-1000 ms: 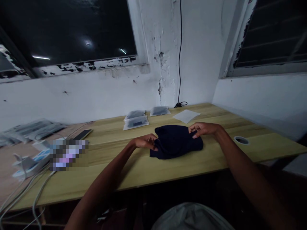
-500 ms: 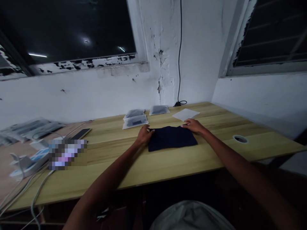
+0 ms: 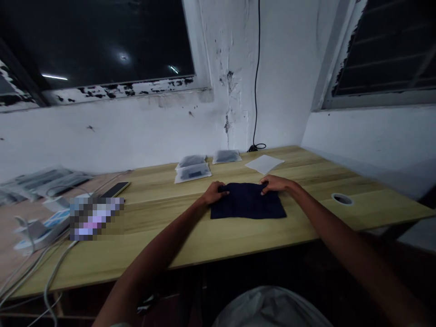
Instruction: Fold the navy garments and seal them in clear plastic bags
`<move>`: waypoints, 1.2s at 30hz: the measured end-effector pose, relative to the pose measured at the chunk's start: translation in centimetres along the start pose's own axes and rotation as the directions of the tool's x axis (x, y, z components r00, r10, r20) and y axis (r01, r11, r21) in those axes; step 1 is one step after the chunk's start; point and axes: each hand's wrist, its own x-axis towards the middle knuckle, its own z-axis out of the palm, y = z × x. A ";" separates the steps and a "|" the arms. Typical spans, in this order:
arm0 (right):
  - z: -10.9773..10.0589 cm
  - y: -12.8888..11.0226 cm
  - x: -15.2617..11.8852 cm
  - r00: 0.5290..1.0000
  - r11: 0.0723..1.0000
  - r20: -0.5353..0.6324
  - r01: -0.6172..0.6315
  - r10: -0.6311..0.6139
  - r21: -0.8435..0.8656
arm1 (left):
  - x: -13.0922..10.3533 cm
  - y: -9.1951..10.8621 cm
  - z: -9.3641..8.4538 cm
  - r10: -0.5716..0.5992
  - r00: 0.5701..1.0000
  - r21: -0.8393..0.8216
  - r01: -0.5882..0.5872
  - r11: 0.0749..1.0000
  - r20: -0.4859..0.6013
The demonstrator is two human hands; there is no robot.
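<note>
A dark navy piece of folded cloth (image 3: 248, 202) lies on the wooden table in front of me. At its far left corner, my left hand (image 3: 215, 192) is closed on the edge, thumb on top and fingers behind. My right hand (image 3: 271, 184) pinches the far right part of the same edge, its thumb over the fabric. The fingertips behind the cloth are partly hidden. Just beyond my right hand lies a flat whitish sheet or bag (image 3: 265, 163).
Filled frosted bags (image 3: 193, 173) lie near the wall, with more packets (image 3: 44, 181) at far left. A dark phone (image 3: 116, 190), a power strip (image 3: 51, 227) and white cables occupy the left side. A round cable hole (image 3: 342, 199) is at right.
Both hands have come a little nearer to me and closer together along the cloth's far edge. The cloth's near edge has shifted slightly toward me and to the right.
</note>
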 end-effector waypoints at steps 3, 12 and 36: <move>-0.3 -1.3 0.4 0.987 0.997 -0.159 -0.022 0.010 -0.075 | 0.4 1.0 -0.9 -0.010 0.998 -0.136 0.002 0.991 -0.059; 0.0 -6.5 -6.0 0.678 0.870 -0.561 0.265 -0.475 -0.416 | -4.9 5.3 -5.9 0.436 0.894 0.155 -0.419 0.894 -0.098; 5.1 -1.8 -10.6 0.840 0.877 -0.313 0.334 -0.443 -0.345 | -13.9 6.2 -2.0 0.415 0.861 0.393 -0.505 0.769 0.293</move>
